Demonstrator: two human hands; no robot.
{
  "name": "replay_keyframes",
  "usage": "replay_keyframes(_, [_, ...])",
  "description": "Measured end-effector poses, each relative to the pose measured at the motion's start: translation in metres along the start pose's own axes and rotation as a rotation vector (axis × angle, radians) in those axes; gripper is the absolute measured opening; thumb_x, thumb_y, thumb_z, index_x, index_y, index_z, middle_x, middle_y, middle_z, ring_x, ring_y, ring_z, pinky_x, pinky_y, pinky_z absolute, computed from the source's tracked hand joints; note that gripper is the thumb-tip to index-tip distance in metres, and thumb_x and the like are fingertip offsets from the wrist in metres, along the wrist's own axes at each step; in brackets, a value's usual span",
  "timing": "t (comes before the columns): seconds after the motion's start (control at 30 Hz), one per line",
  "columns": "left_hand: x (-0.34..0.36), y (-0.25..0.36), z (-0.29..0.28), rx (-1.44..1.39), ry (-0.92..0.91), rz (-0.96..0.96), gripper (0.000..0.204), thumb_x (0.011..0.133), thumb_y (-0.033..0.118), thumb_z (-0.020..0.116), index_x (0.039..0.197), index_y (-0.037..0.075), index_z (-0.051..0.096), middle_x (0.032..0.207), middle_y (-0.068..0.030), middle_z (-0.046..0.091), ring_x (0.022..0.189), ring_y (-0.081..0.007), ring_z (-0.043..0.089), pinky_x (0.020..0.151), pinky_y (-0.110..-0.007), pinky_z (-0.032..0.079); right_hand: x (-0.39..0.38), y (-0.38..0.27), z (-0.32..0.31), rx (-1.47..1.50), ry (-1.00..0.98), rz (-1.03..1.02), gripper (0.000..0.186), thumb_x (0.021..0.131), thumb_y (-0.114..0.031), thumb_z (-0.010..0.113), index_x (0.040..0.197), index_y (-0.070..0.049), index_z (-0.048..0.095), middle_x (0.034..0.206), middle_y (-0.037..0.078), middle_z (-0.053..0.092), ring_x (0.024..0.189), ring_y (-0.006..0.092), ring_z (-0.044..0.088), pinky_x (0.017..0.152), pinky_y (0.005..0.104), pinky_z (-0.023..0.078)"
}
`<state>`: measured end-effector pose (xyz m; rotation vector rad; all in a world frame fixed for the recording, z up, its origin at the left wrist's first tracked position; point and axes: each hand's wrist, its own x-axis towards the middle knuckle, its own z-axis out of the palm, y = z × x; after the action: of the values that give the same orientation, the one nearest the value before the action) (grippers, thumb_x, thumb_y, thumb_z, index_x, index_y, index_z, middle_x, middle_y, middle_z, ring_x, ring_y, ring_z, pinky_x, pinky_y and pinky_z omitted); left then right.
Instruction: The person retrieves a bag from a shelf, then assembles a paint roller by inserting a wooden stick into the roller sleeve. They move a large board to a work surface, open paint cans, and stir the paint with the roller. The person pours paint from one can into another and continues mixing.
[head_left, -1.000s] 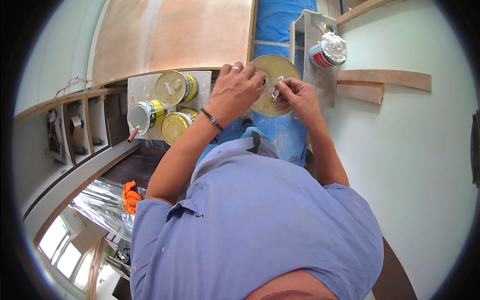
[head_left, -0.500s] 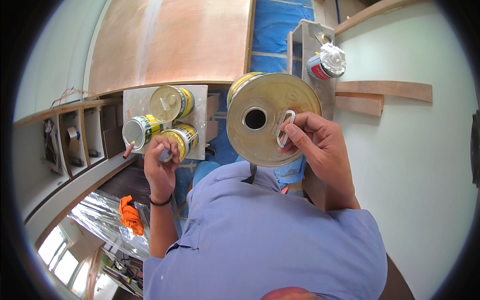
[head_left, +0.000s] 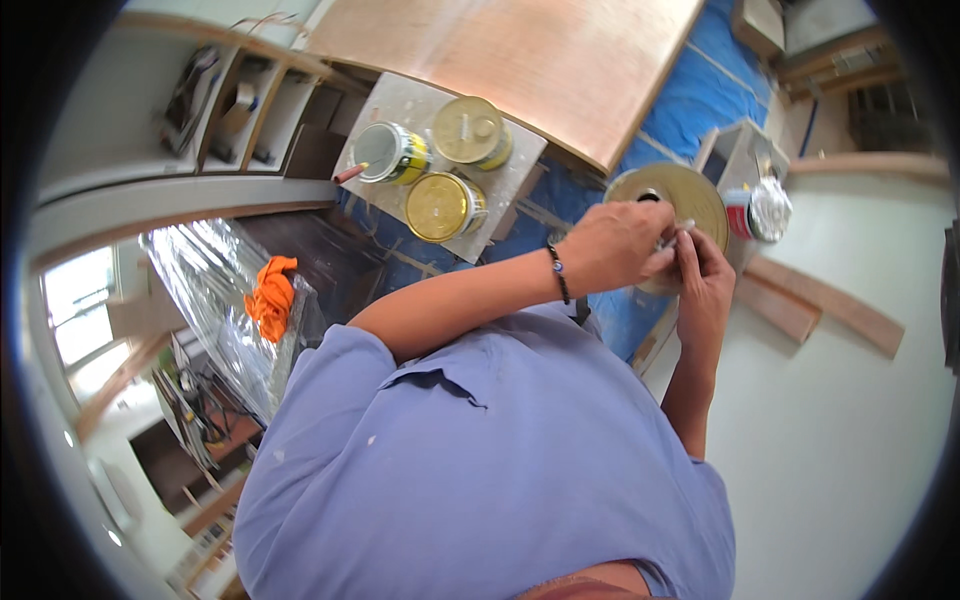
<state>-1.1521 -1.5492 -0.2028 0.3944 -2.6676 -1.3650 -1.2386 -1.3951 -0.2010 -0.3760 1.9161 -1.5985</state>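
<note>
A large round gold metal drum (head_left: 690, 193) with a dark hole in its top is at the centre right. My left hand (head_left: 625, 240) is over its top with bent fingers together, hiding part of the hole; I cannot make out what they hold. My right hand (head_left: 698, 280) is just right of it, thumb and fingers pinched on a small white handle (head_left: 680, 230) on the drum. The fingertips of both hands are close together at the handle.
Three paint cans (head_left: 435, 208) and a red-handled tool stand on a board (head_left: 515, 215) at left. A white-topped tin (head_left: 760, 215) is at right, near wooden planks (head_left: 820, 300). A plywood panel (head_left: 550, 60), blue sheeting, open shelves and an orange cloth (head_left: 272, 300) are around.
My left hand has moved from low left by the cans up to the drum, beside my right hand. The drum appears smaller and farther off, and the view has swung, shifting the surroundings.
</note>
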Motion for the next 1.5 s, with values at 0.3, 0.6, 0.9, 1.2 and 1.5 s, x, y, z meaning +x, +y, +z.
replay_keyframes(0.3, [-0.017, -0.019, -0.029, -0.033, 0.171, 0.0, 0.024, 0.098, 0.027, 0.067, 0.097, 0.002, 0.067, 0.092, -0.0181, 0.072, 0.087, -0.0386, 0.071, 0.078, -0.047, 0.055, 0.0, -0.022, 0.047, -0.035, -0.064, -0.061, 0.026, 0.108, -0.016, 0.065, 0.124, 0.003, 0.073, 0.109, 0.003, 0.06, 0.083, 0.0043, 0.062, 0.061, 0.0204, 0.051])
replay_keyframes(0.6, [-0.072, -0.069, -0.152, -0.318, 0.265, -0.066, 0.024, 0.1, 0.023, 0.066, 0.095, 0.0, 0.069, 0.085, -0.0187, 0.072, 0.077, -0.0321, 0.071, 0.072, -0.042, 0.054, 0.054, 0.045, 0.085, 0.223, 0.262, -0.145, 0.043, 0.11, -0.041, 0.059, 0.127, -0.002, 0.067, 0.098, 0.002, 0.067, 0.089, 0.0088, 0.06, 0.085, 0.0275, 0.051])
replay_keyframes(0.9, [-0.132, -0.211, -0.232, -0.357, 0.322, -0.109, 0.027, 0.101, 0.028, 0.064, 0.097, 0.001, 0.068, 0.086, -0.0214, 0.068, 0.081, -0.035, 0.07, 0.074, -0.043, 0.053, 0.038, 0.112, 0.238, 1.154, -0.522, 0.574, 0.072, 0.107, -0.056, 0.053, 0.158, -0.007, 0.043, 0.161, 0.014, 0.05, 0.146, 0.0335, 0.049, 0.123, 0.0545, 0.035])
replay_keyframes(1.2, [-0.19, -0.312, -0.25, -0.306, 0.517, -0.302, 0.031, 0.11, 0.032, 0.056, 0.108, 0.001, 0.059, 0.107, -0.0232, 0.066, 0.098, -0.0454, 0.065, 0.083, -0.051, 0.051, 0.033, 0.092, 0.343, 0.618, -0.246, 0.44, 0.052, 0.112, -0.024, 0.055, 0.159, -0.01, 0.039, 0.156, 0.013, 0.052, 0.142, 0.0309, 0.054, 0.116, 0.0529, 0.047])
replay_keyframes(1.5, [-0.207, -0.377, -0.233, -0.541, 0.608, -0.473, 0.032, 0.113, 0.03, 0.05, 0.115, -0.001, 0.058, 0.11, -0.0233, 0.068, 0.102, -0.0402, 0.067, 0.089, -0.045, 0.051, 0.06, 0.065, 0.385, 0.283, -0.156, 0.253, 0.049, 0.109, -0.009, 0.059, 0.156, -0.007, 0.046, 0.141, 0.007, 0.064, 0.125, 0.0213, 0.066, 0.101, 0.0423, 0.058])
